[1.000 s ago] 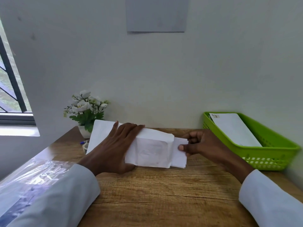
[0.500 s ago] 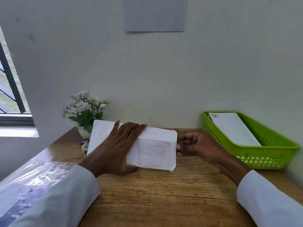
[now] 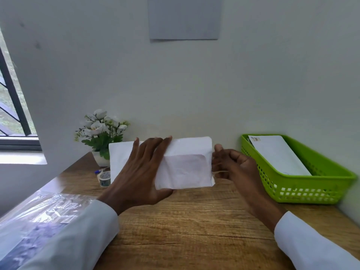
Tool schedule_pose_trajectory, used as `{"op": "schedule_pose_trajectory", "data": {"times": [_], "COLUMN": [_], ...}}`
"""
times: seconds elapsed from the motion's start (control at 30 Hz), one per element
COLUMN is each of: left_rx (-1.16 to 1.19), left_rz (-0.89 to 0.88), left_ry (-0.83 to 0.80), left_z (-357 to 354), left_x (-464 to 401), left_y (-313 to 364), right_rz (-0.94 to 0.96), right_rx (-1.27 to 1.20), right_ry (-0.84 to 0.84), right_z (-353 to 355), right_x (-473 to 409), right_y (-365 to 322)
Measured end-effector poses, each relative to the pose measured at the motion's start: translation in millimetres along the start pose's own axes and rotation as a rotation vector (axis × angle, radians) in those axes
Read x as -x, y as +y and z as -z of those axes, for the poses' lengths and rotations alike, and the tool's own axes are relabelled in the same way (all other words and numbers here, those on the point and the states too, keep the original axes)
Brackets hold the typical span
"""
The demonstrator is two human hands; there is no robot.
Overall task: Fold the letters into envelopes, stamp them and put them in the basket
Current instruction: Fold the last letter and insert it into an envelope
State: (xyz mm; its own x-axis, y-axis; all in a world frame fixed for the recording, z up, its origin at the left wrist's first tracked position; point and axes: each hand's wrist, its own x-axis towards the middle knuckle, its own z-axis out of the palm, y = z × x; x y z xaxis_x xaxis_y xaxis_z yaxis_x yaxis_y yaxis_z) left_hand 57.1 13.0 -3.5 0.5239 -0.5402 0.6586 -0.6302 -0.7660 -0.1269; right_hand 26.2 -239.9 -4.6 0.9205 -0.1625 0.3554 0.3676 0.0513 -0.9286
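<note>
green basket [image 3: 303,193] beside right hand [image 3: 233,164]; flowers [image 3: 101,129] behind envelope [image 3: 187,162].

No readable text anywhere. Envelope in basket [image 3: 280,154] carried small mark at top left corner, likely stamp, too blurred to read. Tape roll [image 3: 105,177] on desk showed dark print on its side, illegible. Held envelope [image 3: 187,164] had faint shape showing through paper, no letters made out. Grey sheet on wall [image 3: 184,17] looked blank. Clear plastic wrap [image 3: 39,215] at left carried bluish patches, nothing legible. No brands, numbers or signs seen.
</note>
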Motion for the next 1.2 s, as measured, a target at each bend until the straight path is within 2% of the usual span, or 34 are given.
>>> {"op": "schedule_pose_trajectory", "data": {"times": [0.17, 0.23, 0.37, 0.43, 0.5, 0.57, 0.67, 0.8, 0.93, 1.03, 1.2], "left_rx": [0.105, 0.181, 0.333, 0.414, 0.479, 0.565, 0.730, 0.715, 0.750, 0.790, 0.718], "left_rz": [0.130, 0.169, 0.183, 0.182, 0.189, 0.181, 0.154, 0.127, 0.097, 0.102, 0.083], "left_ry": [0.176, 0.221, 0.284, 0.332, 0.394, 0.452, 0.514, 0.538, 0.470, 0.495, 0.537], "left_z": [5, 6, 7, 7, 9, 12, 15, 12, 6, 4, 5], "left_x": [-5, -7, -9, -11, -13, -14, -15, -14, -11, -10, -11], "left_y": [14, 21, 31, 32, 34, 36, 42, 43, 40, 41, 43], "right_rz": [0.008, 0.097, 0.225, 0.361, 0.525, 0.646, 0.556, 0.416, 0.366, 0.292, 0.163], "right_rx": [0.015, 0.053, -0.026, -0.025, 0.048, 0.179, 0.343, 0.342, 0.193, 0.117, -0.026], "right_ry": [-0.281, -0.235, 0.006, 0.104, 0.132, 0.081, -0.055, -0.170, -0.135, -0.099, -0.028], "right_z": [-12, -22, -30, -27, -17, -10, -7, -6, -4, -8, -8], "right_x": [15, 22, 24, 19, 13, 9, 6, 4, 4, 6, 8], "right_y": [-8, -11, -20, -27, -32, -35, -26, -17, -20, -20, -21]}}
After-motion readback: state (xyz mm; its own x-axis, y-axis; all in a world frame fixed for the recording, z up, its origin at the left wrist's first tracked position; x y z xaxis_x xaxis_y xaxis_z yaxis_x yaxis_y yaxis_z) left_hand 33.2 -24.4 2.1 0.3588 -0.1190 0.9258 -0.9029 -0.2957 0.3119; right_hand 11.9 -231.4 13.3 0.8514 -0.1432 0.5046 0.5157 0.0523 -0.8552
